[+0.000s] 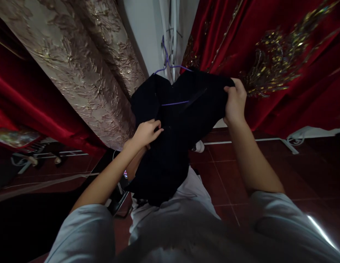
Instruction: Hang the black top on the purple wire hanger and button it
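A dark, nearly black garment (175,146) hangs in front of me on a purple hanger (166,62), its front parted so that the hanger's lower bar shows inside. My right hand (236,100) is closed on the garment's upper right edge, near the shoulder, and holds it out to the side. At the garment's left front edge is my left hand (148,133), with thumb and fingers pinched together on the dark cloth. The lower part of the garment drapes close to my light trousers, and its folds are too dark to make out.
White rack poles (170,22) stand behind the hanger. Pale textured fabric (85,65) hangs at left; red fabric with gold sequins (279,62) hangs at right. A white rack base (289,146) rests on the red tiled floor (222,175). A dark surface (44,215) lies at lower left.
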Demonstrator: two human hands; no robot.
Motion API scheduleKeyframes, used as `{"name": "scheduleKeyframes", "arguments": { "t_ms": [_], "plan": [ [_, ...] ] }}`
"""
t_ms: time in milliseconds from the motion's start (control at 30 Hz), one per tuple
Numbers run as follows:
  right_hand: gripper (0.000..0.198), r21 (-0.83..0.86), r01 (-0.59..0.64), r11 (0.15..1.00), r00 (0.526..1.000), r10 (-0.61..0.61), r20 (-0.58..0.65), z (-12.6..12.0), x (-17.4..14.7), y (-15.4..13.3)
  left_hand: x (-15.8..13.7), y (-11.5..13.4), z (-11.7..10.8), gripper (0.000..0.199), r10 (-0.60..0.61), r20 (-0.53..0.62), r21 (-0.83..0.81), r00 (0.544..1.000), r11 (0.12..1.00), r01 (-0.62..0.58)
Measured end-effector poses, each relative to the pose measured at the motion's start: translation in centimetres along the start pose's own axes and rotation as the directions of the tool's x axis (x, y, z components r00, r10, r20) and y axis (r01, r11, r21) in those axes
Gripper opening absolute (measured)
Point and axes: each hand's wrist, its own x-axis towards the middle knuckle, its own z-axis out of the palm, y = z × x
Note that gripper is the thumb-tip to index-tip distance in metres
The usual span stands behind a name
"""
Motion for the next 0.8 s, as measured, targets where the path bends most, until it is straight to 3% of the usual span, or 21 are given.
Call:
{"name": "scheduleKeyframes", "arguments": {
  "t_ms": [100,167,200,267,300,367,433,567,667,800],
  "plan": [
    [0.043,-0.134,0.078,0.988,0.992,-0.090,-0.085,0.2,-2.9,-0.1,-1.2,1.9,1.6,0.017,-0.101,-0.194,-0.283,0.976,0.958,0.043],
    [0.058,-0.186,0.123,0.975,0.967,-0.160,-0.196,1.1,-7.5,0.3,-2.1,3.9,2.9,0.019,-0.239,-0.279,-0.476,0.930,0.876,0.082],
    [0.056,-0.176,0.104,0.979,0.962,-0.143,-0.232,1.8,-10.3,0.6,-2.6,5.0,3.5,0.020,-0.320,-0.288,-0.570,0.903,0.814,0.107],
    [0.048,-0.134,0.018,0.991,0.986,-0.040,-0.160,3.4,-15.7,1.7,-3.4,7.1,4.7,0.022,-0.456,-0.247,-0.725,0.855,0.672,0.149],
    [0.044,-0.110,-0.048,0.993,0.998,0.044,-0.039,4.1,-17.8,2.2,-3.8,8.0,5.1,0.023,-0.501,-0.232,-0.781,0.834,0.607,0.148],
    [0.040,-0.074,-0.114,0.991,0.972,0.127,0.200,5.2,-20.3,2.9,-4.4,9.6,5.5,0.022,-0.538,-0.250,-0.848,0.805,0.523,0.085],
    [0.036,-0.065,-0.125,0.990,0.933,0.140,0.332,5.5,-20.4,2.8,-4.6,10.7,5.4,0.019,-0.526,-0.300,-0.873,0.796,0.488,-0.006],
    [0.027,0.006,-0.095,0.995,0.899,0.084,0.431,4.9,-18.2,0.9,-4.6,11.8,4.6,0.017,-0.509,-0.335,-0.902,0.793,0.417,-0.113],
    [0.024,0.079,-0.125,0.989,0.904,0.081,0.420,4.8,-18.1,-0.7,-4.7,12.1,4.0,0.018,-0.515,-0.355,-0.909,0.780,0.384,-0.161],
    [0.028,0.099,-0.185,0.978,0.909,0.132,0.395,5.2,-19.3,-1.8,-5.0,12.3,3.6,0.010,-0.493,-0.388,-0.888,0.778,0.426,-0.173]
  ]
}}
